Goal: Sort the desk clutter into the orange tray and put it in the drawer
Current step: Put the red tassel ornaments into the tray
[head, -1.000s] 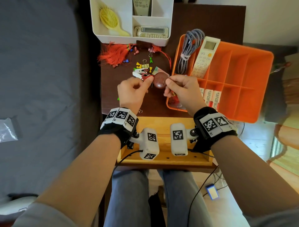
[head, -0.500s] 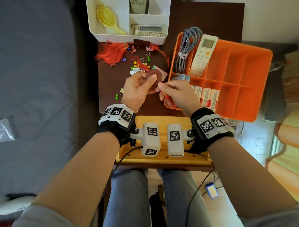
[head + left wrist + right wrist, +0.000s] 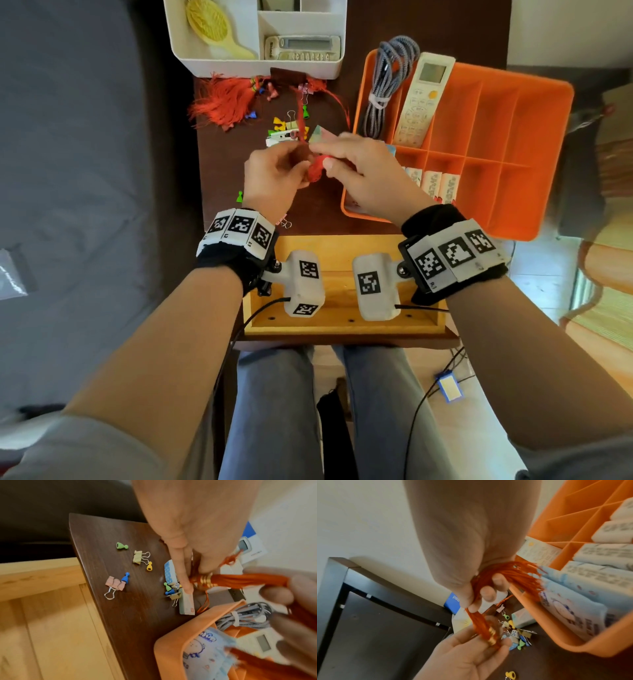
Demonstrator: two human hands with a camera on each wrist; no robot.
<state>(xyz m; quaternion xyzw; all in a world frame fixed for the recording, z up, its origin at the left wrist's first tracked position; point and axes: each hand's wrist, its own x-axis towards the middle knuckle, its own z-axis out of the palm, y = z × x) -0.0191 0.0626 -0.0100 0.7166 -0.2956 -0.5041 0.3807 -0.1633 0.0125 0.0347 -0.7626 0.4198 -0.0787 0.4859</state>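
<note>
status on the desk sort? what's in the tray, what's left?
Done: cable, remote and small packets sit in the orange tray. In hand: left hand and right hand both grip a red tassel above the desk. Left: a second tassel, binder clips, pawns and a die lie on the desk; the tray is not in the open drawer.
</note>
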